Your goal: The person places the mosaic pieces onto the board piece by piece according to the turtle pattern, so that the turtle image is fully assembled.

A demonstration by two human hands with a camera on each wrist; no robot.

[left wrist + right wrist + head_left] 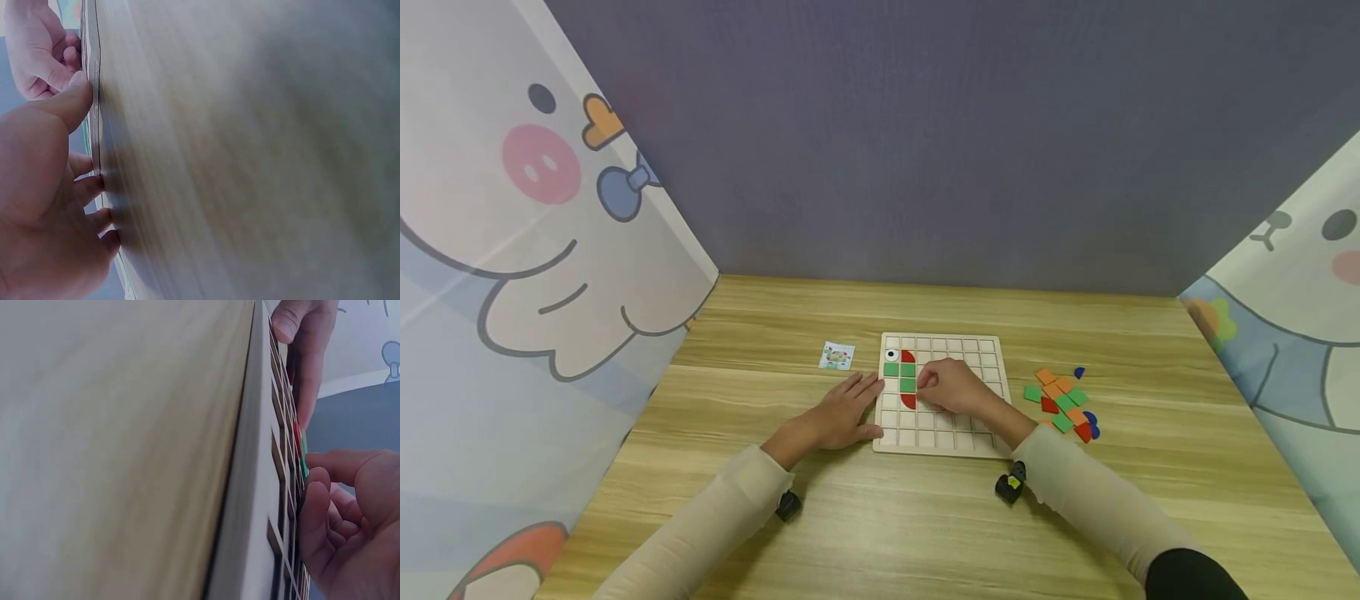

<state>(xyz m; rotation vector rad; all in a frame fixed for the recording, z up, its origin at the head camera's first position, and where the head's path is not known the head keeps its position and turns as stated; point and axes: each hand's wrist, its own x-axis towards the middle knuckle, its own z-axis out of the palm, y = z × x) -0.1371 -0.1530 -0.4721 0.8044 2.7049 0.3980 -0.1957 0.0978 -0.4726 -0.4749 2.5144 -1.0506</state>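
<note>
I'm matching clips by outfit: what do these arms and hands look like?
The left hand and right hand are ungloved. The left sleeve and right sleeve are cream; black material shows farther up the right arm. The left-wrist device is black, the right-wrist device black and yellow.

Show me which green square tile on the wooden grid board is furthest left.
The green square tile directly below the black-dotted white disc; the other two sit one column right.

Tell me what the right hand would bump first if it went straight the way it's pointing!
Probably the lowest green square on the board, just left of the right hand; they may be touching, but depth is hard to judge.
</note>
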